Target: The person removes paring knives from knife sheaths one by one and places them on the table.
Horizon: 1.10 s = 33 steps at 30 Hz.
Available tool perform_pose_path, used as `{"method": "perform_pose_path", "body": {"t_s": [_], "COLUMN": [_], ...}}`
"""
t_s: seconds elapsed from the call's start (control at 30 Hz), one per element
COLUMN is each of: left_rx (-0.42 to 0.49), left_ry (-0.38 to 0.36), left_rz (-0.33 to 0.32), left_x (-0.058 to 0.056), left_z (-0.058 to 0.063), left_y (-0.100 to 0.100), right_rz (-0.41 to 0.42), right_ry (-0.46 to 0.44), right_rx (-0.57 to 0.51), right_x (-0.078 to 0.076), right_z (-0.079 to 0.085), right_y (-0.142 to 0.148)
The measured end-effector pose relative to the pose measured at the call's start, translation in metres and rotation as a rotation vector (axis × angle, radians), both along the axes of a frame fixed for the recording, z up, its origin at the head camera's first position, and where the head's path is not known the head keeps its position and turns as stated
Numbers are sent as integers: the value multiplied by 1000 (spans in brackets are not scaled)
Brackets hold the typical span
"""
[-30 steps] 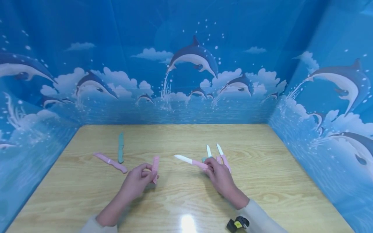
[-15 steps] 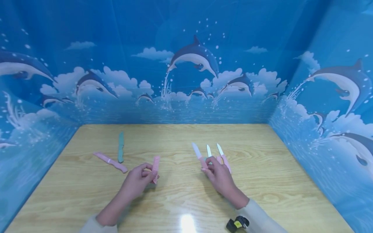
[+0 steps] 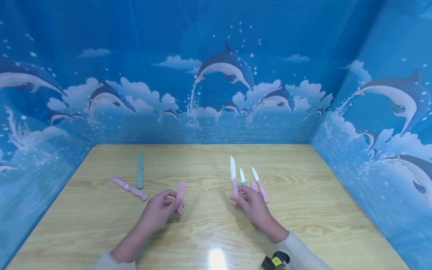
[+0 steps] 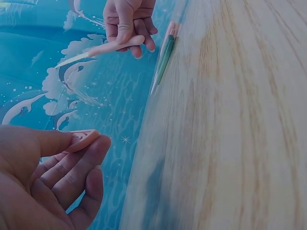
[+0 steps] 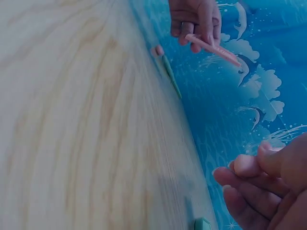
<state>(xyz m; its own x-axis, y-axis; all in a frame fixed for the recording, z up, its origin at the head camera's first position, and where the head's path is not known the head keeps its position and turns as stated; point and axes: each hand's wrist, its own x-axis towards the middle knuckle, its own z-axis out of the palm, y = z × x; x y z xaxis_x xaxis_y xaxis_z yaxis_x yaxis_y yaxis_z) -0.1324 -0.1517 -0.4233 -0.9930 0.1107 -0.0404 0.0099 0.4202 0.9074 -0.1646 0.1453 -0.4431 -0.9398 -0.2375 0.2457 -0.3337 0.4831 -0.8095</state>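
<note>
In the head view my left hand (image 3: 160,210) pinches a flat pink blade sheath (image 3: 180,192) between thumb and fingers, above the table. My right hand (image 3: 254,210) grips the pink handle of a knife (image 3: 234,183) whose bare white blade points away from me. The left wrist view shows this knife (image 4: 112,46) raised off the table, and the sheath (image 4: 86,139) at my left fingertips. Just beyond my right hand lie a small teal-handled knife (image 3: 242,174), a pink-handled knife (image 3: 259,183) and a short pink piece (image 3: 253,185), partly hidden by the fingers.
To the left on the wooden table (image 3: 202,232) lie a teal knife (image 3: 140,170) and a pink knife (image 3: 126,186), apparently with covered blades. A dolphin-printed blue curtain (image 3: 209,123) encloses the back and sides. A black and yellow device (image 3: 276,259) sits at my right wrist.
My right hand has turned the knife: its blade pointed left, then swung round to point away from me. The left hand and sheath have stayed put.
</note>
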Motion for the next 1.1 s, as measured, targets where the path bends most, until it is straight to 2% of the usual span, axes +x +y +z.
{"method": "perform_pose_path", "body": {"t_s": [0.17, 0.27, 0.63, 0.73, 0.97, 1.1], "left_rx": [8, 8, -8, -17, -27, -17], "left_ry": [-6, -3, 1, 30, 35, 73], "left_rz": [9, 8, 12, 4, 17, 9], "left_x": [1, 1, 1, 0, -10, -18], "left_z": [0, -1, 0, 0, 3, 4], "left_y": [0, 0, -1, 1, 15, 28], "right_rz": [-10, -12, 4, 7, -10, -35], "right_ry": [-141, -192, -210, -219, -199, -203], "right_rx": [-40, -53, -98, -105, -100, -113], "right_x": [2, 3, 4, 3, -3, -7], "right_z": [1, 2, 1, 1, 3, 3], "right_y": [-1, -2, -4, -4, -3, -5]}}
